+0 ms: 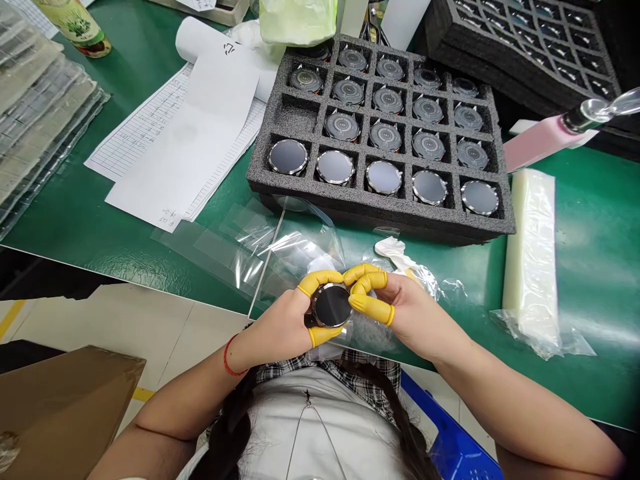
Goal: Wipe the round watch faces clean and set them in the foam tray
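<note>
Your left hand [285, 320] and right hand [400, 310] both pinch one round watch case [332, 306], yellow-capped fingertips [371, 308] clamped on its rim. You hold it at the table edge, well in front of the foam tray [280, 117], dark face up. Clear film [260, 250] lies between tray and hands. Paper sheets [175, 153] sit left of the tray.

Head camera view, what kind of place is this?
Most likely an electronics assembly or inspection bench. A foam tray holds rows of round watch bodies, and both the left hand and the right hand, with yellow finger cots, hold one watch body over a green work mat with log sheets nearby.
</note>
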A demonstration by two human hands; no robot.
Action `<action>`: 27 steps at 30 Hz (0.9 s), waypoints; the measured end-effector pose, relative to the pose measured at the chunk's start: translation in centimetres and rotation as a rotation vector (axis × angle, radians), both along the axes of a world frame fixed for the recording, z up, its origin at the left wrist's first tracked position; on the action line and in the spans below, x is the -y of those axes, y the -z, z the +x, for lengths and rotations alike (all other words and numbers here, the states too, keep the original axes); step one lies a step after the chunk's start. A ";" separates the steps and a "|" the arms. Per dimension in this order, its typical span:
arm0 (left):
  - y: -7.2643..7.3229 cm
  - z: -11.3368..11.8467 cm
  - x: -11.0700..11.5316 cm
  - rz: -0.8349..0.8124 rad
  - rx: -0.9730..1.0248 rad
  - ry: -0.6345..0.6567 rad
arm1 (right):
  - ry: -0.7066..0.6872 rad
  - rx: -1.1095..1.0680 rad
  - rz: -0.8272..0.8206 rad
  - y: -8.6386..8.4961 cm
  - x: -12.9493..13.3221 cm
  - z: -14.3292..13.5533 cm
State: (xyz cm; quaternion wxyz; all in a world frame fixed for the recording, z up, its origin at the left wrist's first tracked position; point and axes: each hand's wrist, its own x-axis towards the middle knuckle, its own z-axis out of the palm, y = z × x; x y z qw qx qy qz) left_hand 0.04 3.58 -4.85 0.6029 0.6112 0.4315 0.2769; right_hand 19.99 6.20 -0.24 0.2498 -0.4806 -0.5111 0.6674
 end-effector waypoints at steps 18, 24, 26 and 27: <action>-0.1 0.2 0.0 -0.006 0.022 -0.018 | 0.001 0.213 0.290 0.0 0.1 0.2; -0.2 0.2 0.0 -0.020 0.057 -0.044 | -0.033 0.384 0.486 0.1 0.7 -0.2; -0.3 0.1 0.0 -0.017 0.059 -0.026 | -0.132 0.391 0.491 0.1 0.9 -0.7; -0.3 0.1 0.0 -0.013 0.051 -0.021 | -0.164 0.402 0.474 0.1 1.0 -1.0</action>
